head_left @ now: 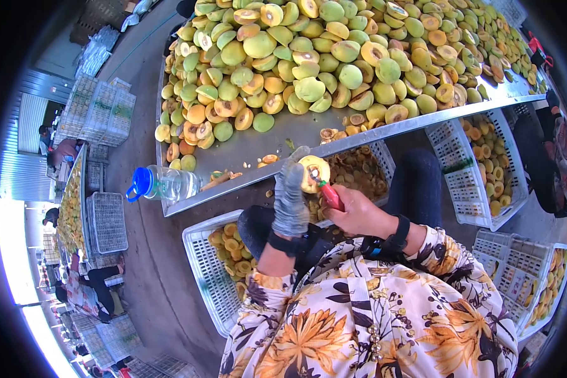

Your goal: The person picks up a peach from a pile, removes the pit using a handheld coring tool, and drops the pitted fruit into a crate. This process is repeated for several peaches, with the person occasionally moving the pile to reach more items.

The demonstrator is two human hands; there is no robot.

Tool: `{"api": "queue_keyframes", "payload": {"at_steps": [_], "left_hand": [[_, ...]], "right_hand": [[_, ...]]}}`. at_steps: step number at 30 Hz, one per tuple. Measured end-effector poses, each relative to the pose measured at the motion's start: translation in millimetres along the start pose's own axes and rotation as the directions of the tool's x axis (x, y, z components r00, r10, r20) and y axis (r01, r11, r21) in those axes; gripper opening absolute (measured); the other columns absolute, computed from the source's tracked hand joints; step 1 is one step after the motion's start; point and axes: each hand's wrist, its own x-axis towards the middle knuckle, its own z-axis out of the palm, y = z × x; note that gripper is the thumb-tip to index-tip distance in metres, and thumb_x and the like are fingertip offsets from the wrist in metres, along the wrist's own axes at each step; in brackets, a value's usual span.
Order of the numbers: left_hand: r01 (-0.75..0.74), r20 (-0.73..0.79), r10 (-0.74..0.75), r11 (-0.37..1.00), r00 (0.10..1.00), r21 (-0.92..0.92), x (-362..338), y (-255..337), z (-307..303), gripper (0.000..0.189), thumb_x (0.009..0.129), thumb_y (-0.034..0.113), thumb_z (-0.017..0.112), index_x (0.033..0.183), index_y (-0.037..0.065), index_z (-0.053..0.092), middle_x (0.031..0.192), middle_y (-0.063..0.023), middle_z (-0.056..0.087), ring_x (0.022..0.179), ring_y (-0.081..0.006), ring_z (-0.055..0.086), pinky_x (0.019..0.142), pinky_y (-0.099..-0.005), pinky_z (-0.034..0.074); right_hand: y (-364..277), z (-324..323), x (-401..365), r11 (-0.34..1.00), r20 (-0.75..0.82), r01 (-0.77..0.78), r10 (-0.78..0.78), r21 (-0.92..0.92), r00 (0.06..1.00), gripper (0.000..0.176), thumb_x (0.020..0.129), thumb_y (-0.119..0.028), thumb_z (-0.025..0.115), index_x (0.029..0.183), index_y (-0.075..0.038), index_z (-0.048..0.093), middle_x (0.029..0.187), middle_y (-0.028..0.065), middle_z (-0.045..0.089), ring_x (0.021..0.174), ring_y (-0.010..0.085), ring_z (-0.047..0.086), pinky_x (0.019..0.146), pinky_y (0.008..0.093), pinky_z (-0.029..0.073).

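My left hand (291,192), in a grey glove, grips a halved fruit (314,174) with its cut face toward my right hand. My bare right hand (354,209) is closed around a red-handled tool (331,196), whose tip touches the middle of the cut face. Just beyond both hands runs the metal edge of a table (252,183). A large heap of green and orange halved fruit (309,82) covers much of its top. Below my hands, fruit pieces (359,173) lie in a crate partly hidden under the table edge.
A clear bottle with a blue cap (170,183) lies at the table's left corner. White crates of fruit halves stand by my left leg (198,252) and at the right (463,183). Several people sit at another fruit-covered table (72,208) far left, near stacked crates (97,107).
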Motion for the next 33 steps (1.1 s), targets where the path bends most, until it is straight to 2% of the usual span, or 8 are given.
{"api": "queue_keyframes", "payload": {"at_steps": [3,7,9,16,18,21,26,33], "left_hand": [[0.011,-0.053,-0.015,0.998,0.998,-0.061,1,-8,0,0.048,0.083,0.040,0.058,0.112,0.003,0.051,0.091,-0.0100,0.061,0.073,-0.0233,0.062,0.067,-0.0311,0.053],[0.175,-0.106,-0.195,0.969,0.975,-0.176,8,-5,1,0.036,0.082,0.030,0.060,0.104,0.002,0.055,0.083,-0.0119,0.062,0.066,-0.0254,0.062,0.059,-0.0340,0.053],[0.237,-0.068,-0.251,0.956,0.966,-0.173,9,-2,-6,0.035,0.082,0.029,0.060,0.103,0.001,0.055,0.081,-0.0122,0.062,0.065,-0.0254,0.062,0.058,-0.0337,0.053],[0.268,0.143,-0.277,0.960,0.950,0.075,19,6,-28,0.029,0.077,0.023,0.063,0.095,-0.001,0.060,0.079,-0.0146,0.063,0.063,-0.0222,0.062,0.059,-0.0300,0.052],[0.389,0.244,-0.374,0.921,0.895,-0.016,19,16,-24,0.031,0.074,0.022,0.067,0.095,-0.001,0.061,0.080,-0.0163,0.063,0.068,-0.0242,0.063,0.061,-0.0326,0.054],[0.382,0.418,-0.298,0.914,0.858,-0.133,19,10,-24,0.031,0.074,0.023,0.067,0.093,0.000,0.060,0.077,-0.0174,0.063,0.061,-0.0261,0.063,0.056,-0.0334,0.054],[0.334,0.370,-0.243,0.920,0.897,-0.206,18,-4,-16,0.036,0.078,0.038,0.061,0.093,0.006,0.056,0.076,-0.0136,0.060,0.059,-0.0243,0.060,0.050,-0.0324,0.051],[0.328,-0.066,-0.355,0.911,0.933,-0.251,25,-10,-11,0.037,0.084,0.041,0.056,0.100,0.008,0.056,0.077,-0.0114,0.062,0.058,-0.0259,0.061,0.050,-0.0330,0.051]], "right_hand": [[16,12,7,0.944,-0.090,0.283,-0.301,-0.171,0.949,0.021,0.077,-0.009,0.057,0.092,-0.001,0.046,0.062,0.0096,0.048,0.056,0.0177,0.050,0.054,0.0321,0.041],[18,17,7,0.937,-0.121,0.278,-0.307,-0.213,0.944,0.021,0.076,-0.007,0.056,0.092,0.000,0.046,0.062,0.0155,0.050,0.057,0.0256,0.052,0.055,0.0338,0.042],[15,17,5,0.921,-0.102,0.294,-0.328,-0.255,0.939,0.021,0.074,-0.005,0.054,0.092,0.004,0.047,0.070,0.0266,0.055,0.068,0.0431,0.057,0.060,0.0421,0.046],[21,16,7,0.892,-0.018,0.334,-0.356,-0.304,0.934,0.020,0.074,-0.006,0.053,0.091,0.003,0.047,0.064,0.0226,0.055,0.057,0.0368,0.057,0.051,0.0390,0.045],[0,7,1,0.999,0.198,0.015,-0.007,-0.037,0.980,0.016,0.077,-0.008,0.053,0.090,-0.001,0.047,0.060,0.0100,0.053,0.045,0.0196,0.053,0.042,0.0308,0.041],[-16,1,-5,0.935,0.394,-0.254,0.143,0.246,0.908,0.011,0.080,-0.008,0.052,0.090,-0.005,0.047,0.059,-0.0012,0.044,0.042,0.0054,0.041,0.036,0.0226,0.034],[2,-4,7,0.739,0.597,-0.452,0.084,0.499,0.798,0.009,0.084,-0.005,0.050,0.092,-0.008,0.048,0.057,-0.0048,0.036,0.040,0.0027,0.032,0.034,0.0197,0.028],[16,-9,20,0.531,0.676,-0.552,-0.054,0.643,0.735,0.008,0.088,-0.009,0.051,0.096,-0.009,0.050,0.054,-0.0066,0.032,0.037,0.0015,0.027,0.032,0.0178,0.023]]}}
